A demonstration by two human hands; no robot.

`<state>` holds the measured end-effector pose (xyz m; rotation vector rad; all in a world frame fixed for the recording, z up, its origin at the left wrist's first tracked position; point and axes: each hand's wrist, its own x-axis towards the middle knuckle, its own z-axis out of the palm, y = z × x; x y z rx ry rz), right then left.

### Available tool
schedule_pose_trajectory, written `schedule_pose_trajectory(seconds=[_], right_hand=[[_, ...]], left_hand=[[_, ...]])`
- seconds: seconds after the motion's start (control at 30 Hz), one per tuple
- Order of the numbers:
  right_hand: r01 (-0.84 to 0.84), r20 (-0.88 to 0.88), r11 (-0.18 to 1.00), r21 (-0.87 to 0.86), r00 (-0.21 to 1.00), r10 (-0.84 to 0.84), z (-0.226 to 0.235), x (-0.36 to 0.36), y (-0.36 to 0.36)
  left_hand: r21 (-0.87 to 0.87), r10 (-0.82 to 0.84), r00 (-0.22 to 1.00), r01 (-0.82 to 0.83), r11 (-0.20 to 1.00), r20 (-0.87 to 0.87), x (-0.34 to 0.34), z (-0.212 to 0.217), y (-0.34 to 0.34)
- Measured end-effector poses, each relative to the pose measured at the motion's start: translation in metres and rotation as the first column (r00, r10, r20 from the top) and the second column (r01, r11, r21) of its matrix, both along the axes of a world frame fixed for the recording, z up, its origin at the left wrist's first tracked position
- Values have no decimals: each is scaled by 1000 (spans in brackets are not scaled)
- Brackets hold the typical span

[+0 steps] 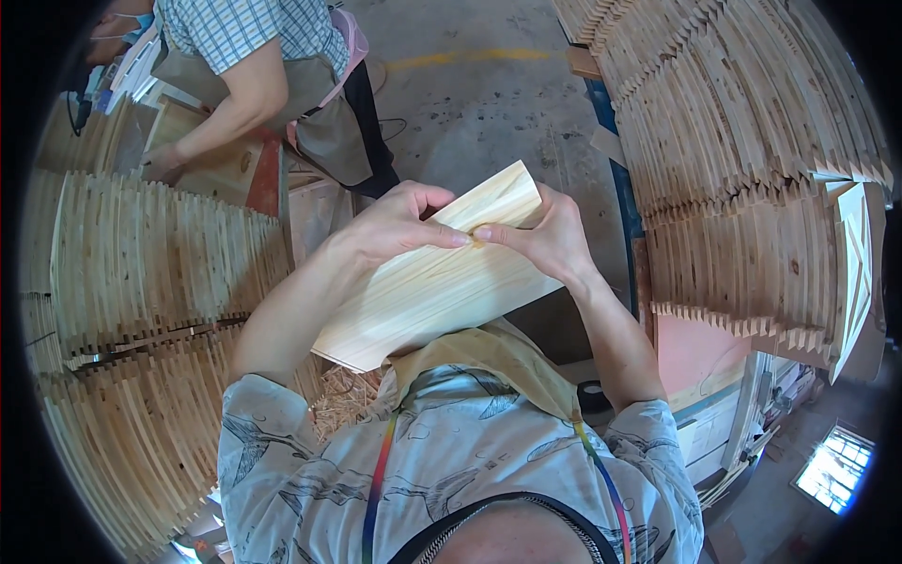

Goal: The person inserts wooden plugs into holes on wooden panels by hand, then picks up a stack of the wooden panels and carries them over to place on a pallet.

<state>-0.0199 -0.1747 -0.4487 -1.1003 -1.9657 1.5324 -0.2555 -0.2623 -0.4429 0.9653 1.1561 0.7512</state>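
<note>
A pale wooden board [427, 296] is held tilted in front of my body, its near end close to my apron. My left hand [399, 226] grips its far left edge, the thumb laid across the face. My right hand [556, 240] holds the far right edge, its fingers hidden behind the wood. Both thumb tips almost meet at a small brownish spot [477, 241] on the board; whether that is a knot or a loose bit I cannot tell. Over my patterned shirt I wear a tan apron [479, 357].
Stacked wooden boards [160, 254] rise on my left, and taller stacks [742, 141] stand on my right. A co-worker in a checked shirt [225, 33] bends over a wooden panel [211, 150] at far left. Wood scraps [348, 399] lie below me on the left.
</note>
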Motion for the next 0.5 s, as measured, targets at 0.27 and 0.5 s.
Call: schedule_pose_trajectory(seconds=[0.27, 0.5], right_hand=[[-171, -247, 982, -73, 958, 148, -18, 11, 13], [-88, -104, 994, -63, 991, 81, -9, 6, 7]], left_hand=[[-85, 56, 993, -47, 995, 104, -3, -2, 1], [-118, 76, 989, -61, 991, 123, 0, 3, 4]])
